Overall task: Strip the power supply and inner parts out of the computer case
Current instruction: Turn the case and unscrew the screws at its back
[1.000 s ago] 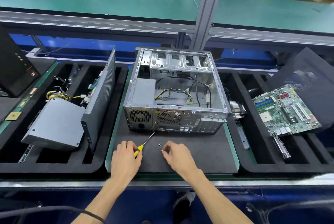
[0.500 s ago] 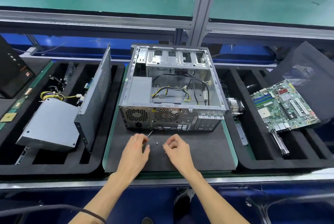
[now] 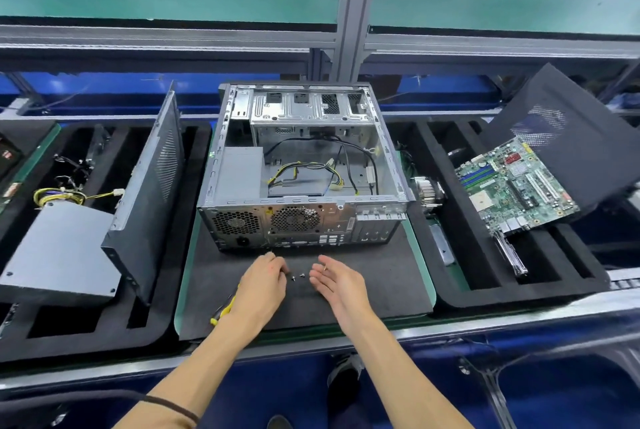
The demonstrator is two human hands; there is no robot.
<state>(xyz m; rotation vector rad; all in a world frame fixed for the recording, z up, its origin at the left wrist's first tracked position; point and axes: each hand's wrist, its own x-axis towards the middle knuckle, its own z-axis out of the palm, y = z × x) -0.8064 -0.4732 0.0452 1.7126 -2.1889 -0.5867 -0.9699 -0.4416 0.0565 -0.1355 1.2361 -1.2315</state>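
The open computer case (image 3: 389, 165) lies on a black foam mat (image 3: 381, 290), rear panel towards me. A grey power supply (image 3: 240, 170) sits inside at the left, with yellow and black cables (image 3: 304, 172) beside it. My left hand (image 3: 265, 285) rests palm down in front of the case, curled over a yellow-handled screwdriver (image 3: 223, 309) whose handle sticks out by the wrist. My right hand (image 3: 341, 285) is turned palm inward with a small screw (image 3: 325, 268) on its fingers. Two loose screws (image 3: 298, 277) lie on the mat between the hands.
The left foam tray (image 3: 79, 331) holds a removed grey power supply (image 3: 62, 255) and an upright side panel (image 3: 152, 186). The right tray (image 3: 485, 293) holds a motherboard (image 3: 516, 186), a heatsink fan (image 3: 427, 191) and a black panel (image 3: 568, 130). An aluminium post (image 3: 349, 13) rises behind.
My left hand has moved forward over the screwdriver towards the loose screws. My right hand has turned palm inward with a screw on it. A second screw now lies on the mat.
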